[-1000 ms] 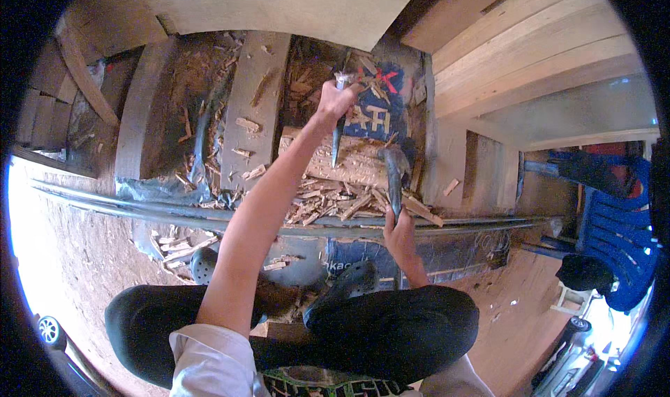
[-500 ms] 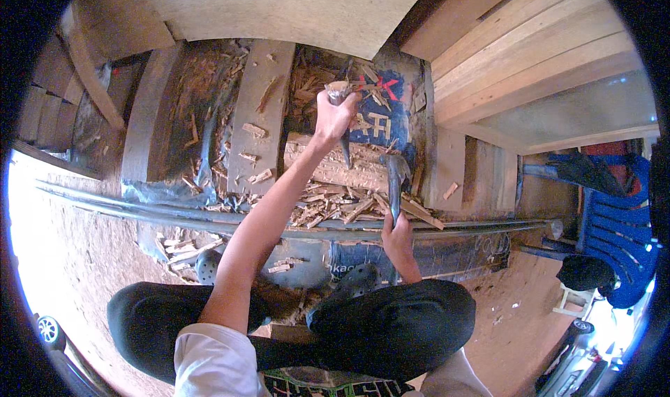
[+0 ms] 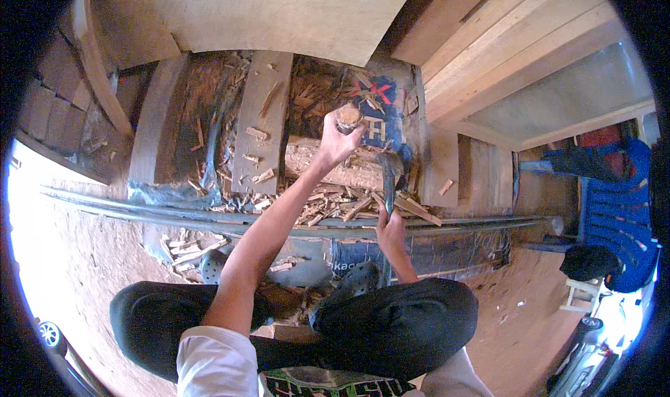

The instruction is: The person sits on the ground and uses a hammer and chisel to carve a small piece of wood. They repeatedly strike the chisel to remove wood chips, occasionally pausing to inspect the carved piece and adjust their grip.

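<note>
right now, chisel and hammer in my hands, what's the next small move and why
Probably raise the hammer toward the chisel, if its hidden tip is seated: the left hand holds it butt-up at the chipped wood block, while the right hand grips the hammer's handle, its head apart from the chisel.

Beyond the rail [image 3: 481, 224] lies the wood block [image 3: 307, 161], shavings [image 3: 331, 205] heaped along its near edge. A plank [image 3: 269, 149] bearing loose chips [image 3: 257, 133] lies to its left. The left hand [image 3: 338, 140] is above the block, its tool [image 3: 350, 116] probably pointing down at it; right of them is the hammer [image 3: 390, 177], in the right hand [image 3: 393, 232].
</note>
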A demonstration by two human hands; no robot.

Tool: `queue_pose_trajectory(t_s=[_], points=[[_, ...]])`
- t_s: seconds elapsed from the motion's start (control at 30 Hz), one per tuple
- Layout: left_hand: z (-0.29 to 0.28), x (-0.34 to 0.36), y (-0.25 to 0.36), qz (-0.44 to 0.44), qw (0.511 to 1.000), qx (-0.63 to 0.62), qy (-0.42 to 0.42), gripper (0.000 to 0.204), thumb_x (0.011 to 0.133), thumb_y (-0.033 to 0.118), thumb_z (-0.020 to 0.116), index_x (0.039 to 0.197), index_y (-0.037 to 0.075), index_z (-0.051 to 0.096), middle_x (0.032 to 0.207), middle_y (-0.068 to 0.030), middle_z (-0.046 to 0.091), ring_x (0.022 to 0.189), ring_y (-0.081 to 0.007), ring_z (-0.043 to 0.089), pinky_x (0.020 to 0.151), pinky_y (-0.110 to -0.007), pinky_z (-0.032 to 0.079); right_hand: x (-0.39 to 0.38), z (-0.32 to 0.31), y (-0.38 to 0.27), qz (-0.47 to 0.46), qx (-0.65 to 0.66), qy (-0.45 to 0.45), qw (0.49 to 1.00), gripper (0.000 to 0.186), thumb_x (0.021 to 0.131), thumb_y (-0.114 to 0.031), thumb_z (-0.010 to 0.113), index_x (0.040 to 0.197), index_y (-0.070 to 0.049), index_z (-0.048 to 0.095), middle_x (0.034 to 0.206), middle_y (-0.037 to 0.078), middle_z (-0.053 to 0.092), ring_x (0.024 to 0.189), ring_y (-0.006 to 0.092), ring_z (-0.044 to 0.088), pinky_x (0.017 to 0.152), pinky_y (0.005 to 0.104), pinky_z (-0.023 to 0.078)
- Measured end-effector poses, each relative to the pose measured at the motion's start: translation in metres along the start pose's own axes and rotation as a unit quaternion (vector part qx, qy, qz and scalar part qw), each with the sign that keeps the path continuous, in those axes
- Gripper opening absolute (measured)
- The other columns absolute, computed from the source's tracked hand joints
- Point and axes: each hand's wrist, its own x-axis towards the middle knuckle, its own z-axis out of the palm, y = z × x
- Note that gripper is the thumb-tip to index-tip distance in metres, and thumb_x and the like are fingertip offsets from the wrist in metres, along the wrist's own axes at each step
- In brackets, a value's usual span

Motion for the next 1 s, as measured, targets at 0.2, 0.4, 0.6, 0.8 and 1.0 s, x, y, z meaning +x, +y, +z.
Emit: queue_pose_trajectory(t_s=[0.2,0.4,0.6,0.8,1.0], points=[[0.002,-0.001,-0.005,-0.055,0.998,-0.007,-0.008,0.014,0.078,0.008,0.061,0.070,0.005,0.050,0.062,0.0035,0.050,0.056,-0.0047,0.046,0.050,-0.024,0.038,0.002,0.005,-0.005,-0.030,0.016,0.043,0.998,0.034,0.092,-0.027,0.048,0.088,0.005,0.056,0.069,0.027,0.056,0.068,0.0431,0.057,0.058,0.0452,0.043],[0.001,0.006,-0.014,0.017,0.998,0.052,0.000,0.015,0.079,0.009,0.062,0.069,0.005,0.051,0.058,0.0038,0.049,0.054,-0.0049,0.045,0.049,-0.025,0.038,-0.001,0.012,0.003,-0.009,0.036,0.038,0.999,0.030,0.092,-0.024,0.049,0.090,0.005,0.055,0.070,0.026,0.056,0.067,0.0427,0.056,0.058,0.0443,0.043],[0.004,0.002,-0.006,0.035,0.997,0.061,-0.019,0.017,0.077,0.006,0.061,0.065,0.005,0.049,0.057,0.0032,0.048,0.054,-0.0049,0.043,0.048,-0.025,0.036,-0.001,0.008,-0.001,0.021,0.035,0.009,0.999,0.030,0.092,-0.025,0.048,0.092,0.005,0.054,0.072,0.027,0.056,0.070,0.0440,0.056,0.061,0.0461,0.043],[0.009,-0.002,-0.005,0.038,0.995,0.092,-0.022,0.018,0.074,0.006,0.060,0.064,0.006,0.046,0.056,0.0030,0.046,0.054,-0.0043,0.042,0.048,-0.025,0.036,-0.002,0.002,-0.007,0.026,0.030,-0.001,0.999,0.031,0.091,-0.025,0.048,0.091,0.006,0.053,0.074,0.028,0.057,0.073,0.0459,0.056,0.063,0.0486,0.043],[0.014,0.001,-0.006,0.084,0.991,0.097,-0.028,0.017,0.074,0.006,0.059,0.063,0.005,0.045,0.054,0.0025,0.046,0.051,-0.0059,0.042,0.047,-0.026,0.036,0.000,0.003,-0.008,0.046,0.022,-0.009,0.999,0.031,0.092,-0.026,0.047,0.091,0.005,0.054,0.072,0.027,0.056,0.072,0.0444,0.056,0.061,0.0463,0.042]])
